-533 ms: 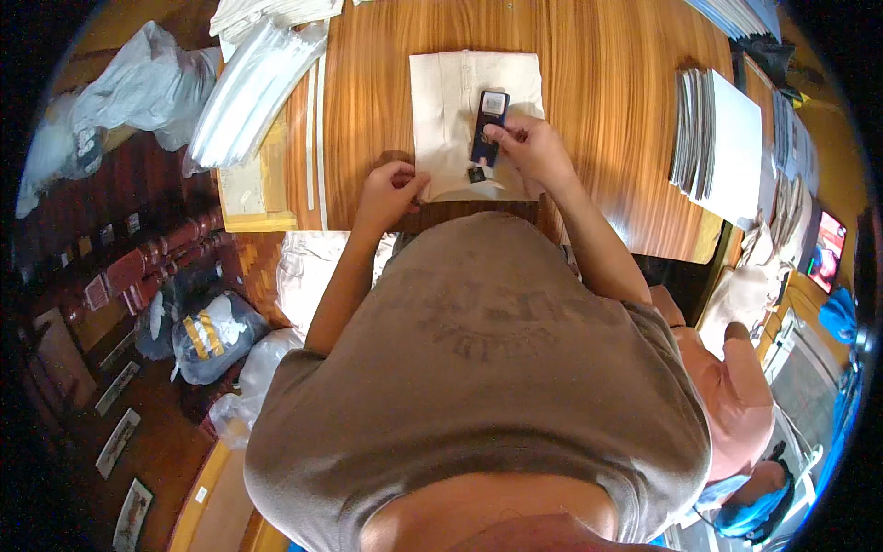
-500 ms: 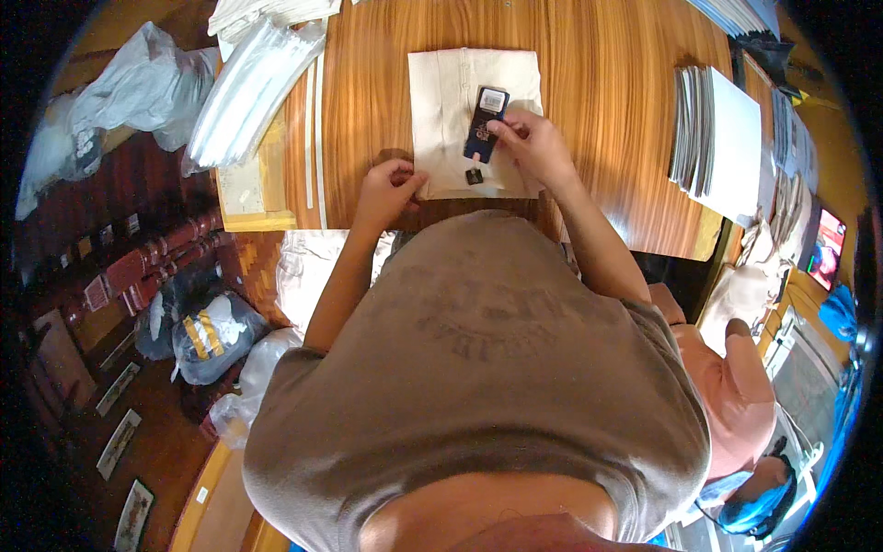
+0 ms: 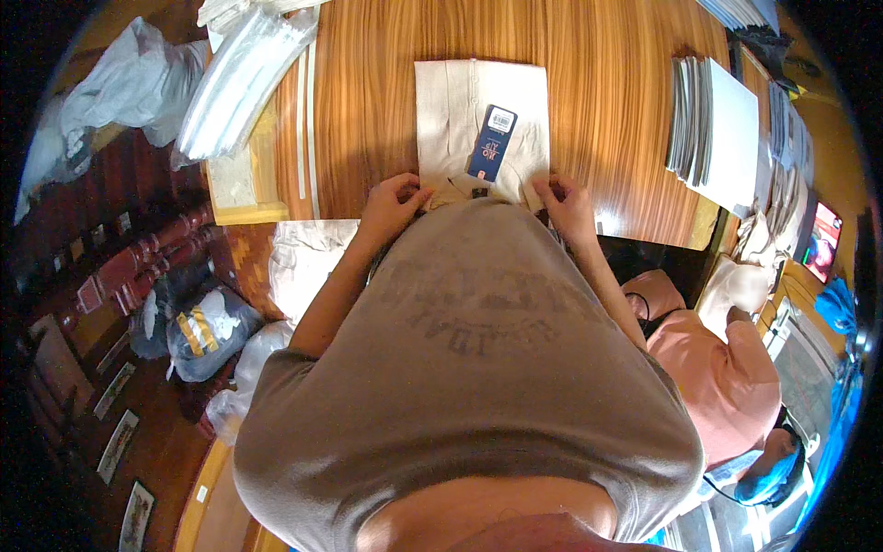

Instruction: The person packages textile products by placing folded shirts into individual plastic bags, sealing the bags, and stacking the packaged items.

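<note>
A folded cream garment [image 3: 441,110], which looks like a shirt, lies before me on the wood-grain table [image 3: 368,110]. On top of it rests a dark blue hang tag [image 3: 492,147] with a white barcode sticker, slightly tilted. A small black label [image 3: 479,192] shows at the garment's near end, partly hidden by my chest. My left hand [image 3: 397,204] pinches the near left corner of the garment. At the near right corner, my right hand [image 3: 567,204] grips the cloth the same way, fingers closed.
A stack of thin white boards [image 3: 722,138] stands on the table's right. Clear plastic sleeves [image 3: 244,83] lie at the far left. Stuffed plastic bags [image 3: 213,336] sit on the floor at left. A person in a pink top [image 3: 713,377] is close on my right.
My right hand has let go of the hang tag and moved down to the garment's near right corner. The tag now lies flat on the cloth. The garment's near edge is bunched up.
</note>
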`<state>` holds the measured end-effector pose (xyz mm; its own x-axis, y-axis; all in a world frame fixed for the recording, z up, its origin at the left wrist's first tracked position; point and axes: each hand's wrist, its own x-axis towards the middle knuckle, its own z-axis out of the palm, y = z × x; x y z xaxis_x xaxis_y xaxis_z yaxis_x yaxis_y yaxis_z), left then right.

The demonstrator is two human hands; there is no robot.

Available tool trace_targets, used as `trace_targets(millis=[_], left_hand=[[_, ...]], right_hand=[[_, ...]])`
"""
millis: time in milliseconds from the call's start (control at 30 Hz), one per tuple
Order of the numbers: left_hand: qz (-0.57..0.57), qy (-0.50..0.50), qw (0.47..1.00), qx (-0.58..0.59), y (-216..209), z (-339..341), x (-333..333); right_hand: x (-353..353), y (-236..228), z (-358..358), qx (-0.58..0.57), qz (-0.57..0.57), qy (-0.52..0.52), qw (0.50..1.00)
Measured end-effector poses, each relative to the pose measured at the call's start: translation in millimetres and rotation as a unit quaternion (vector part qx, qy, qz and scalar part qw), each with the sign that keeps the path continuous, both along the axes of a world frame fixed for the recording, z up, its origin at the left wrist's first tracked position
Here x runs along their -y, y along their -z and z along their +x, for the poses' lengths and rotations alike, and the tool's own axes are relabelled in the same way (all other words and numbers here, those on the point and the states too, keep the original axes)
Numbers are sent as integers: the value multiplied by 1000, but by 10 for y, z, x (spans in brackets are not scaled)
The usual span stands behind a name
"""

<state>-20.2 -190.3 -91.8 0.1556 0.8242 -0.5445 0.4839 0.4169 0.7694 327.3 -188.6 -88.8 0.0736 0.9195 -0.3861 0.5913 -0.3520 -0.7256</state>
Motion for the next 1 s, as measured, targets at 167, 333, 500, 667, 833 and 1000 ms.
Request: trace_targets(millis=[167,333,500,667,833,1000], left_hand=[[-7,-9,1000,1,-36,67,-14],[-20,-3,1000,-15,-133,19,112],[-9,18,1000,-13,-122,-21,133],[38,-41,995,-77,-333,-38,189],[166,66,984,-21,-120,-161,232],[226,20,974,15,196,-165,400]], right_hand=[[109,2,-118,-36,-40,7,999],[128,-232,-83,81,-78,-68,991],[256,-136,72,5,-124,-126,984],[337,-345,106,-18,-2,-111,994],[381,-230,98,-9,63,-128,990],[453,-39,110,-7,206,-172,963]])
